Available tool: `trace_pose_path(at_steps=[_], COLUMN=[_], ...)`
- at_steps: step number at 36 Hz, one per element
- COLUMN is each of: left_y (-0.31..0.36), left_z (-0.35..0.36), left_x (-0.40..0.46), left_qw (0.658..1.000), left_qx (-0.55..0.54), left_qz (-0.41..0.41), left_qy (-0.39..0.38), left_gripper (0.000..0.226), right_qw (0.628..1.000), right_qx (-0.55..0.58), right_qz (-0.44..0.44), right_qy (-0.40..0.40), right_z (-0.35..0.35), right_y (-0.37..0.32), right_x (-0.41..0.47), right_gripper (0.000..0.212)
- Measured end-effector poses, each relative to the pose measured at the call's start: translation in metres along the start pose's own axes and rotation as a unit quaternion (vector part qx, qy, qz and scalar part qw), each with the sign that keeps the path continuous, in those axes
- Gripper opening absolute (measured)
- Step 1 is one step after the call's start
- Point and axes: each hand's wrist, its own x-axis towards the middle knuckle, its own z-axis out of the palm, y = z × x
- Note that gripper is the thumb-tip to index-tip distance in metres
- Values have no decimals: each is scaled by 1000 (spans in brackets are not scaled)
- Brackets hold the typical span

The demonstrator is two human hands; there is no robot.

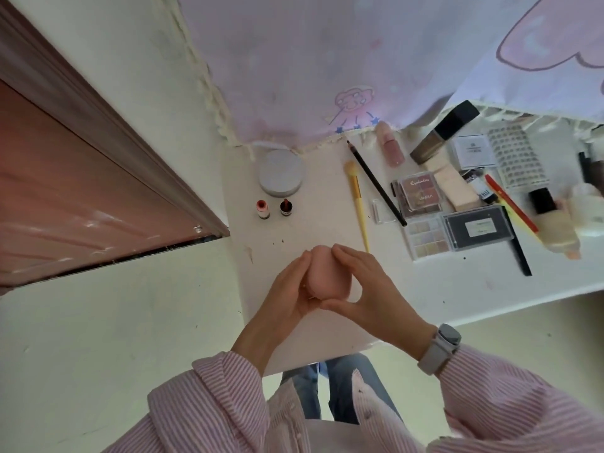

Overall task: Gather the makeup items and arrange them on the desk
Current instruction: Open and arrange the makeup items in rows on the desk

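- Pink makeup sponge (327,273) is being held above the near end of the white desk (327,230), between both hands.
- Left hand (287,289) is cupping the sponge's left side, fingers curled against it.
- Right hand (369,289) is pinching it between thumb and curved fingers; a pale watch (439,348) is sitting on that wrist.
- Two small bottles (274,209) are standing beside a round white compact (281,173).
- Yellow brush (358,204), black pencil (376,183) and palettes (421,194) are lying to the right.
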Motion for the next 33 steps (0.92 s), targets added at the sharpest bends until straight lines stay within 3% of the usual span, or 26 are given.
trace_pose_path(at_steps=[6,10,15,18,22,28,33], left_y=[5,10,13,12,13,17,22], left_z=[3,-1,-4,-2,-2,-5,-6], left_x=[5,7,9,9,14,20,19], left_qw=[998,996,993,996,999,999,997], left_qx=[-13,-68,-117,-90,-31,-7,-5], left_qz=[34,-22,-27,-14,-26,-45,-70], left_qy=[46,49,11,-15,-5,-19,-45], left_gripper=[32,49,55,47,55,58,66], right_qw=[996,990,995,999,998,989,989], right_qx=[-63,-91,-69,-33,-20,-109,-113], right_qz=[-64,-107,-65,-37,-52,-92,-89], right_qy=[22,-27,-10,2,-12,-28,-38], right_z=[2,-6,-11,-12,-14,-18,-21], right_y=[-1,1,2,-2,-6,-10,-13], right_x=[4,5,7,11,14,18,23], right_gripper=[72,64,57,50,51,43,43])
